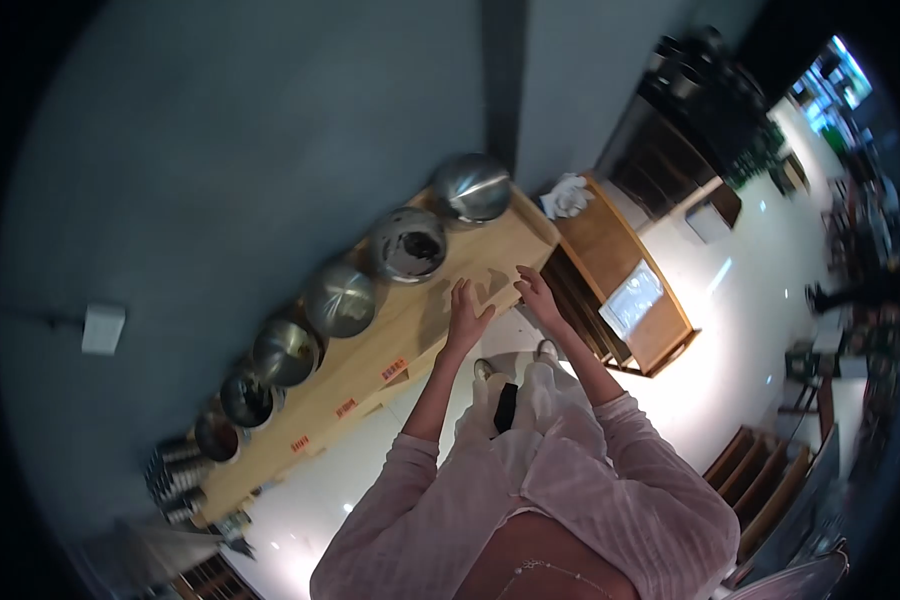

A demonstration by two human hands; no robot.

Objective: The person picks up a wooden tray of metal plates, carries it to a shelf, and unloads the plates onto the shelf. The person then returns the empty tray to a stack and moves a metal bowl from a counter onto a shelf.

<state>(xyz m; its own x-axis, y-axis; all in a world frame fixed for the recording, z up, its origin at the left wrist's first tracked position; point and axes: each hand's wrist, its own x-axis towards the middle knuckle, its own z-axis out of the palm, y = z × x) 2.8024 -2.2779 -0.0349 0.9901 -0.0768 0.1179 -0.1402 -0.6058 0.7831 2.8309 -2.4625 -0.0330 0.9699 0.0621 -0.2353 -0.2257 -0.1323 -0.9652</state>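
My left hand [467, 318] hovers at the front edge of a long pale wooden counter [440, 300], its fingers apart and nothing held in it. To its right, my right hand [538, 298] is also open, near the counter's right end, with fingers slightly curled. Whether either hand touches the wood I cannot tell. Along the back of the counter runs a row of several rounded metal vessels. A shiny steel one [473, 188] stands at the right end. Beside it is a vessel with a dark patch [408, 245], and then a bright domed one [340, 300].
Right of the counter stands a brown wooden cabinet [660, 335], with a crumpled white cloth [567, 197] and a clear-wrapped stack [632, 298] on top. Red-lettered labels [395, 370] mark the counter's front. A grey wall [250, 150] rises behind. Dark shelving [660, 150] stands farther right.
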